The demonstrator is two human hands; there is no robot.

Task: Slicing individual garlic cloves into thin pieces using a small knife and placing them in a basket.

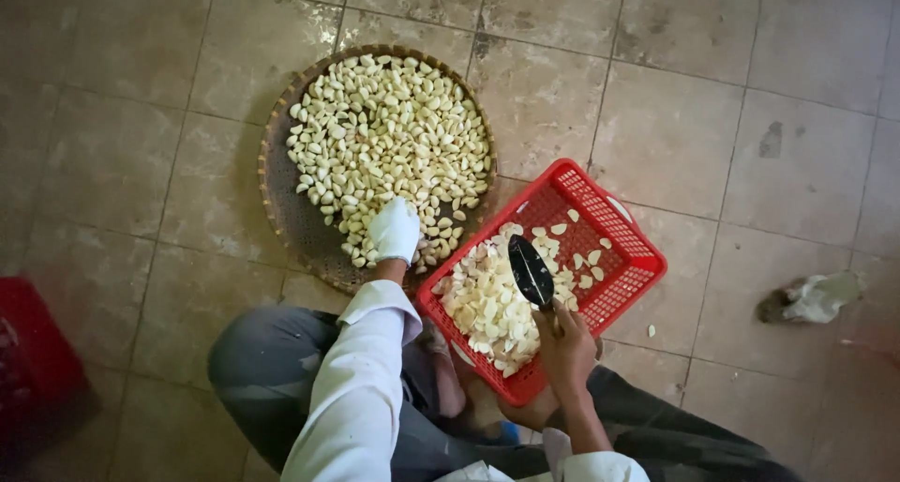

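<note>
My left hand (395,230), in a white glove, reaches into a pile of peeled garlic cloves (389,140) on a round woven tray (281,196), fingers down among the cloves; whether it grips one is hidden. My right hand (565,346) is bare and holds a dark-bladed knife (531,272) by the handle, blade pointing up over a red plastic basket (614,285). Cut garlic pieces (487,304) fill the near half of that basket.
I sit low on a tiled floor (712,116) with knees spread, the basket between them. A red object (33,351) stands at the left edge. A crumpled rag (814,297) lies on the tiles at right. One garlic piece (652,331) lies beside the basket.
</note>
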